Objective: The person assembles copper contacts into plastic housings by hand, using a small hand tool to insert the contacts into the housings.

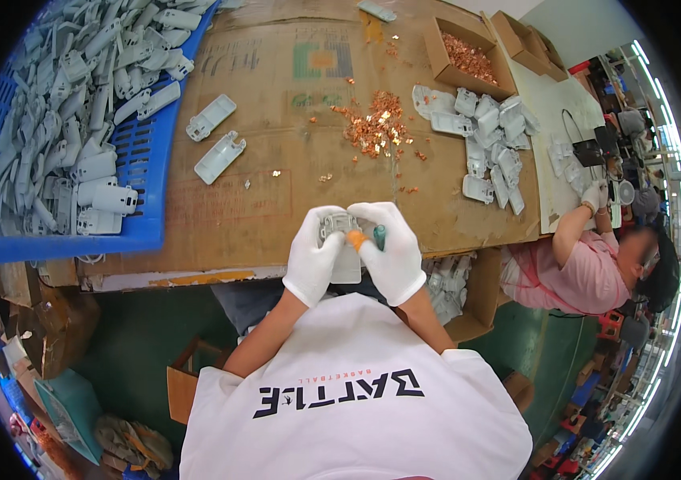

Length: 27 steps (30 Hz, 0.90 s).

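In front of my chest, at the cardboard-covered table's near edge, both my hands wear white gloves. My left hand (314,254) is closed around a light grey plastic housing (347,268), whose moulded end points away from me. My right hand (392,252) bends over the housing's other side, with an orange cover (355,238) on the thumb tip. A green stick-like tool handle (379,237) pokes out between that thumb and the fingers; its far end is hidden. Beyond the hands lies a loose pile of small copper-coloured metal pieces (376,124).
A blue crate (144,184) heaped with grey housings stands at left, two housings (219,158) beside it. At right are a cluster of housings (488,128) and a cardboard box (436,52) of copper pieces. A co-worker in pink (580,268) sits further right.
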Each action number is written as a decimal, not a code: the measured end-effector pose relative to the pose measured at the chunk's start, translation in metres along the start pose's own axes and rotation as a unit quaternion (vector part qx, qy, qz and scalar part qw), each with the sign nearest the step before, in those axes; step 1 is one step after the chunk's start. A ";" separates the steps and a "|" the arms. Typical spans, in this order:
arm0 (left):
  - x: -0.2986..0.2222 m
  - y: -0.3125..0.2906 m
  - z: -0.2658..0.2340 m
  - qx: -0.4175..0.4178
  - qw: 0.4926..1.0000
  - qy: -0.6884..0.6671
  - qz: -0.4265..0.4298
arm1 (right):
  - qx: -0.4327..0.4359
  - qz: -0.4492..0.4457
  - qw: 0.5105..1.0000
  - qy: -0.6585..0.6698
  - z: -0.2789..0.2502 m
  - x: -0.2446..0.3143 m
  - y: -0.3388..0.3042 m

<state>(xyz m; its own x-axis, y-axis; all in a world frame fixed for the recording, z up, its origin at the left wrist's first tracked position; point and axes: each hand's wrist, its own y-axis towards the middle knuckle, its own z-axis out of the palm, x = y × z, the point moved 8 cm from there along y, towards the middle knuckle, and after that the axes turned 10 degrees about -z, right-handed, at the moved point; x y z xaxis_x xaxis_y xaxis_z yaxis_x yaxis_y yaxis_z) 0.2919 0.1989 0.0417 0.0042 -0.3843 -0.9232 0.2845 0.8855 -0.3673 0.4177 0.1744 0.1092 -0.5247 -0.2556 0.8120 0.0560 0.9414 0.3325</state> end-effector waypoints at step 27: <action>-0.030 -0.044 0.015 0.025 0.998 -0.047 -0.035 | 0.153 -0.419 0.865 0.229 -0.018 0.122 -0.020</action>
<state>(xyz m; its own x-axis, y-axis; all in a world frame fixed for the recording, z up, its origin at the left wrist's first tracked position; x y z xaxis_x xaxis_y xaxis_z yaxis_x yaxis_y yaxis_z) 0.2932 0.1674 0.0874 0.0726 -0.4690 -0.8802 0.3348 0.8428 -0.4215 0.3679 0.1201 0.2104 0.1241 -0.8714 0.4747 -0.4445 0.3789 0.8117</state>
